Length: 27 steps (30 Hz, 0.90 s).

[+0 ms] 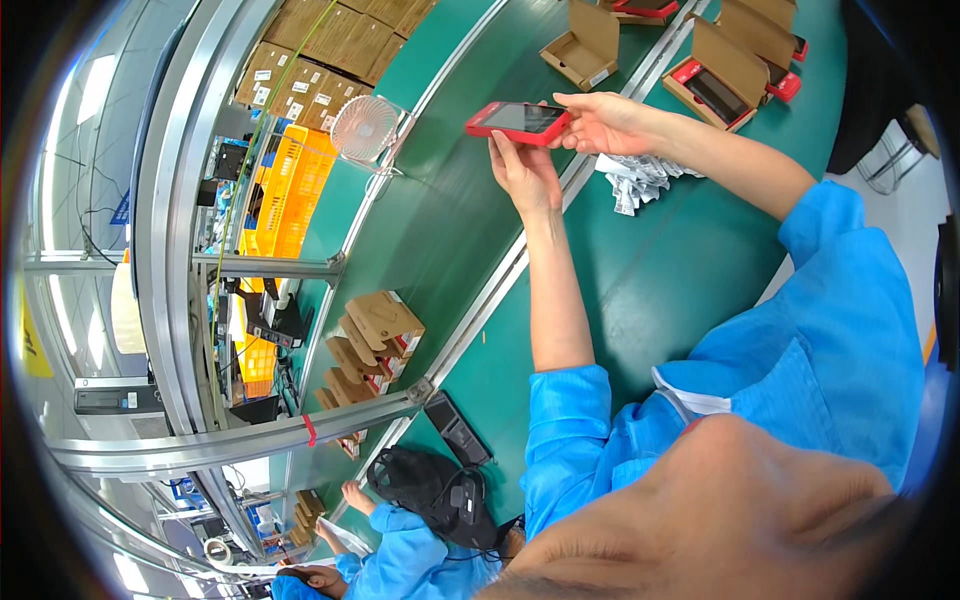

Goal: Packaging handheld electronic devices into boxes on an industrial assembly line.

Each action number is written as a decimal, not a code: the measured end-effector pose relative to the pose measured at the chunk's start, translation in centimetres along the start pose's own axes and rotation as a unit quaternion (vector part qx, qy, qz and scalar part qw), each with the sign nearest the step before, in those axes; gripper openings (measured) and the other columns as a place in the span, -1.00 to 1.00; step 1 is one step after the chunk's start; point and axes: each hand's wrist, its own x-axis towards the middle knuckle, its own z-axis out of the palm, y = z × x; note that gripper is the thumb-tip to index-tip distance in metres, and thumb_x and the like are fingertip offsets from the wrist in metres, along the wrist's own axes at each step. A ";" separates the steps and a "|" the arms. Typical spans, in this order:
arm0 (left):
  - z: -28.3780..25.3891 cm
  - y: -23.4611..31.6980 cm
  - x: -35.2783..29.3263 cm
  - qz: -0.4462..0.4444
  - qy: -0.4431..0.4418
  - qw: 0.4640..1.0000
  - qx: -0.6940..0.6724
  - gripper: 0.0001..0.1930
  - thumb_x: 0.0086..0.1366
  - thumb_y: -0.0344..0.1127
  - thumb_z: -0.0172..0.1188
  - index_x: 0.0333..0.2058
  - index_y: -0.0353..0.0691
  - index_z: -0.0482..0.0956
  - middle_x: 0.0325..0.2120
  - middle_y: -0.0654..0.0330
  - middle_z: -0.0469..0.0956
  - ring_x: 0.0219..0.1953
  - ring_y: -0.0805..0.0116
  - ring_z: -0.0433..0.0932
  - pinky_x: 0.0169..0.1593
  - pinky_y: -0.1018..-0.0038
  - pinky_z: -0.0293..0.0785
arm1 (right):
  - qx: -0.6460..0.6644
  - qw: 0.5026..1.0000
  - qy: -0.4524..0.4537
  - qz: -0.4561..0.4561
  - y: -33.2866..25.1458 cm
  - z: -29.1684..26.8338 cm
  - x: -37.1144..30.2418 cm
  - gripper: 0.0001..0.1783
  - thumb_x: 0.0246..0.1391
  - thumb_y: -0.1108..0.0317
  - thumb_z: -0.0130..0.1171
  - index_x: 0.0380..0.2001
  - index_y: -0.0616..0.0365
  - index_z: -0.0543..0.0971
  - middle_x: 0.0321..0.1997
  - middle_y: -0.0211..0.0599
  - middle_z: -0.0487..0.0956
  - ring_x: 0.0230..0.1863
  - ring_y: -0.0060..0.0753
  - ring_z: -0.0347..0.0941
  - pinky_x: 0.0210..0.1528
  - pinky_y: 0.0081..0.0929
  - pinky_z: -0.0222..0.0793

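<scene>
A red-cased handheld device with a dark screen [522, 117] is held up above the green conveyor belt, screen facing up. My left hand [527, 178] supports its near edge from below, with the fingers partly hidden. My right hand [607, 122] grips its right end, thumb on top and fingers below. Under my right forearm lies a pile of small white packets [640, 180] on the green table [650, 270]. Beyond my right hand an open cardboard box [583, 50] stands on the belt. To its right, another open box holds a red device with a dark screen [715, 95].
A metal rail [480, 300] divides belt from table. Several open cardboard boxes [380, 325] stand on the belt at left, near a small fan [364, 130] and yellow crates [300, 190]. A black bag [430, 490] lies near a co-worker in blue [420, 555]. Stacked cartons [325, 45] stand beyond.
</scene>
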 end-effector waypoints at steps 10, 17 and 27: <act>0.6 -0.7 0.2 -0.001 0.010 1.000 -0.011 -0.56 0.36 -0.12 -0.05 0.04 -0.34 0.20 -0.10 -0.01 0.41 -0.06 0.11 0.46 0.05 0.25 0.42 | -0.011 1.000 0.001 0.007 -0.3 -0.9 0.0 -0.63 0.22 0.22 -0.05 -0.13 0.39 0.37 -0.29 -0.02 0.55 -0.45 -0.56 0.49 -0.44 -0.72 0.48; 0.9 -1.1 0.5 -0.003 0.005 1.000 -0.011 -0.56 0.35 -0.12 -0.04 0.04 -0.33 0.20 -0.10 0.00 0.41 -0.07 0.10 0.47 0.04 0.25 0.43 | -0.008 1.000 -0.004 0.013 -0.9 -1.1 -0.3 -0.65 0.21 0.25 -0.04 -0.15 0.39 0.38 -0.32 -0.07 0.55 -0.45 -0.54 0.51 -0.42 -0.72 0.49; -5.0 3.0 -3.3 -0.078 0.108 0.986 0.096 -0.24 0.28 0.05 0.03 0.24 -0.30 -0.10 0.14 -0.13 0.12 0.13 0.08 0.24 0.18 0.19 0.22 | -0.190 0.946 0.186 -0.184 -1.8 -6.9 4.7 -0.55 0.27 0.23 -0.21 -0.07 0.52 0.32 -0.23 0.03 0.52 -0.30 -0.26 0.55 -0.17 -0.41 0.55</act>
